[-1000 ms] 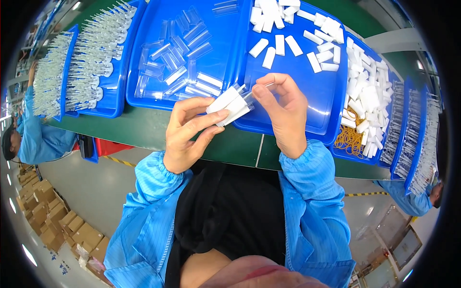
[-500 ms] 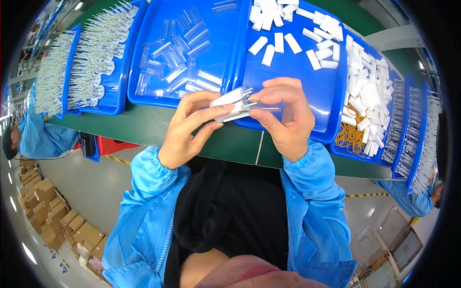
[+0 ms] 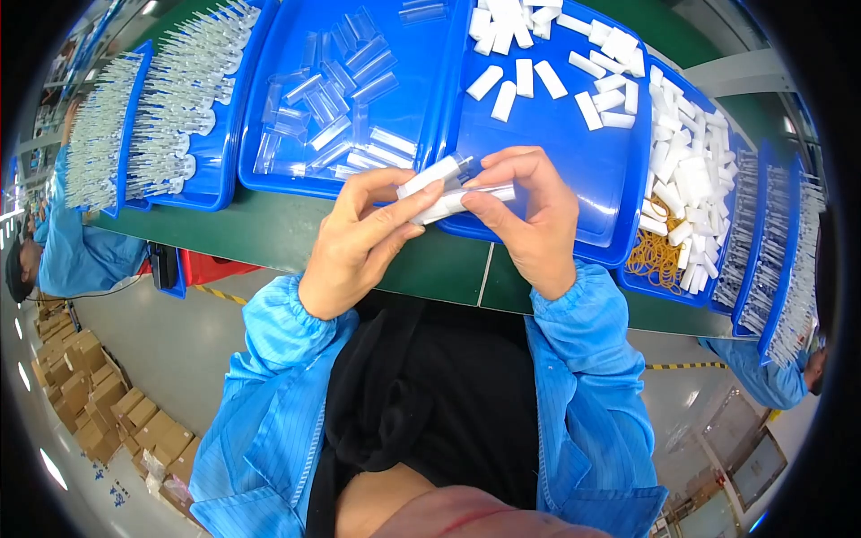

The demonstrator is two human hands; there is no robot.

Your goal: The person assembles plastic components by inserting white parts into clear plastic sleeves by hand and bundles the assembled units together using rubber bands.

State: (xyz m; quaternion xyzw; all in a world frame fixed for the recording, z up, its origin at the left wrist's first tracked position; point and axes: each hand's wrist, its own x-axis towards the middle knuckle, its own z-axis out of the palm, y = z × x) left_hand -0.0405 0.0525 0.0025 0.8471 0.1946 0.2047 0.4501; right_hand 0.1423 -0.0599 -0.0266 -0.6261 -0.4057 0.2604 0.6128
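head view: white sticks [image 3: 453,190] over tray edge [image 3: 538,244]

trays [image 3: 556,148]: glossy blue plastic | sleeves [image 3: 354,76]: clear film | table [image 3: 269,238]: matt green

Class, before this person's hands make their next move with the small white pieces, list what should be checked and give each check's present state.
1. Left hand grips white pieces: ok.
2. Right hand pinches a clear sleeve: ok.
3. Piece fully inside sleeve: cannot tell.
4. More clear sleeves in the blue tray: ok.
5. Loose white pieces within sight: ok.
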